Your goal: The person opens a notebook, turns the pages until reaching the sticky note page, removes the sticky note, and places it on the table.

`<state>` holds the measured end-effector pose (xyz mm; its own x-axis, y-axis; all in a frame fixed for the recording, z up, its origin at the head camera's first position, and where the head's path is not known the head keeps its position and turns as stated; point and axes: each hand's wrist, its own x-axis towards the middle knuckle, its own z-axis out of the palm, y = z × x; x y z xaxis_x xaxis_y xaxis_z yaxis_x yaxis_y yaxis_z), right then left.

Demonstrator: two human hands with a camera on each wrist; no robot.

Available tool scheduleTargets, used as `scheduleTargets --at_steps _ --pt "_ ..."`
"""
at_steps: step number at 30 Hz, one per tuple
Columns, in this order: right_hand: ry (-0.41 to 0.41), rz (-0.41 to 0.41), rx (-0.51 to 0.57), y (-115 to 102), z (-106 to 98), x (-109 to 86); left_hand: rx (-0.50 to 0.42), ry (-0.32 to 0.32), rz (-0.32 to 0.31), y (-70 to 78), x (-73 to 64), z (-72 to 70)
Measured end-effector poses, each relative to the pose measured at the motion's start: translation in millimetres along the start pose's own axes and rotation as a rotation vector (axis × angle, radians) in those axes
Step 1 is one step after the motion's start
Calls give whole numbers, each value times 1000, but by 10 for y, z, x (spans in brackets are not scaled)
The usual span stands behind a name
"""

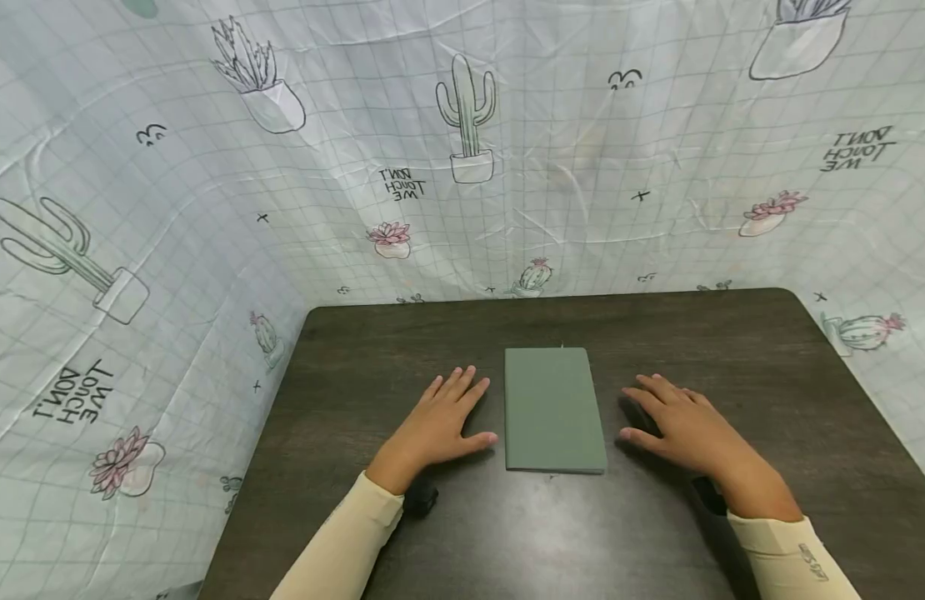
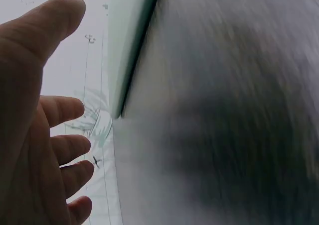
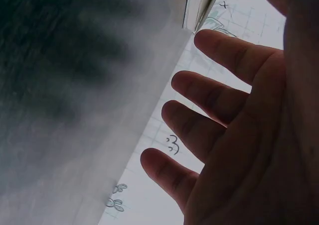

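A closed green notebook (image 1: 554, 410) lies flat on the dark wooden table between the two hands. Left of it is the left hand (image 1: 438, 422), palm down with fingers extended, its thumb tip close to the notebook's left edge and holding nothing. On the other side the right hand (image 1: 682, 423) hovers over the table with fingers spread and slightly bent, also holding nothing. The left wrist view shows the notebook's edge (image 2: 130, 46) beyond the left thumb. Part of the notebook's page edge (image 3: 198, 8) shows beyond the right fingers (image 3: 219, 51) in the right wrist view.
The dark table (image 1: 402, 342) has its far edge against a hanging white cloth (image 1: 567, 150) printed with cacti and grid lines. The same cloth hangs along the left and right sides. A dark wrist device (image 1: 420, 498) sits under the left wrist.
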<state>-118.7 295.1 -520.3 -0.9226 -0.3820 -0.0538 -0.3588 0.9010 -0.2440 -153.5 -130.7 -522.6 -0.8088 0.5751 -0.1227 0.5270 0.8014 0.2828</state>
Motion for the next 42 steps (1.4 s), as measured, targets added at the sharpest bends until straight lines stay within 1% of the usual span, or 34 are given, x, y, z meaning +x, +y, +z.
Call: scheduleTargets --at_steps 6,12,21,32,37,42 --pt "-4 5 12 -7 35 -18 7 -29 20 135 93 53" --pt "-17 21 14 3 57 -44 10 -44 48 250 164 117" --pt "-15 31 28 31 70 -105 42 -49 118 408 266 217" --pt "-25 46 24 43 82 -145 88 -72 177 604 366 319" --pt "-20 50 19 62 99 -168 96 -80 195 670 404 341" --pt "-15 47 25 81 105 -179 111 -78 206 697 433 387"
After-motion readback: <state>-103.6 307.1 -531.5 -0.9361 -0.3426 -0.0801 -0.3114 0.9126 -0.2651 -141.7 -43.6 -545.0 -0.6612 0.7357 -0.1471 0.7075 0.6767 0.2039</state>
